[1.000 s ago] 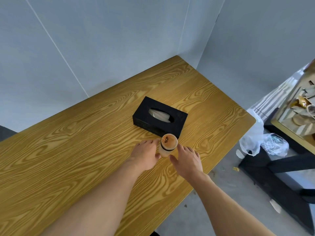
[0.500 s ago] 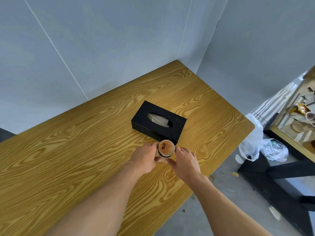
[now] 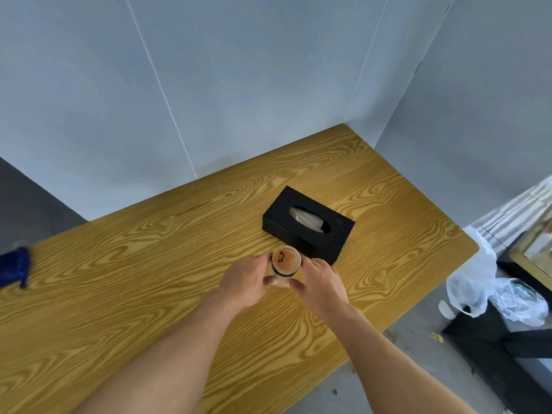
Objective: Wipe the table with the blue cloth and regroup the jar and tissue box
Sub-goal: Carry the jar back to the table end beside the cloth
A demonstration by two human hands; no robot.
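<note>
Looking down from the head camera, the view showed a yellow wooden table (image 3: 149, 294) with wavy grain, pushed into a corner of pale grey walls (image 3: 239, 85). No words or labels could be read on anything. A small jar (image 3: 285, 264) with a brown top and a dark band under its lid stood upright near the middle of the table, between both hands. The left hand (image 3: 248, 282) curled around the jar's left side, with its fingers (image 3: 263, 259) touching the glass. The right hand (image 3: 324, 282) cupped the jar's right side, and its thumb (image 3: 295, 284) pressed low on the front of the jar. Both hands were partly closed around the jar and held it from two sides. It was hard to tell if the jar sat on the table or was lifted a little. A black tissue box (image 3: 309, 225) lay flat just behind the jar, so close that they looked like they touched, with a white tissue (image 3: 307, 219) showing in its oval hole. The blue cloth (image 3: 13, 265) lay bunched up far away at the left edge of the table, well apart from both hands. On the floor to the right of the table sat a white plastic bag (image 3: 478, 291) beside some dark furniture (image 3: 507, 348).
</note>
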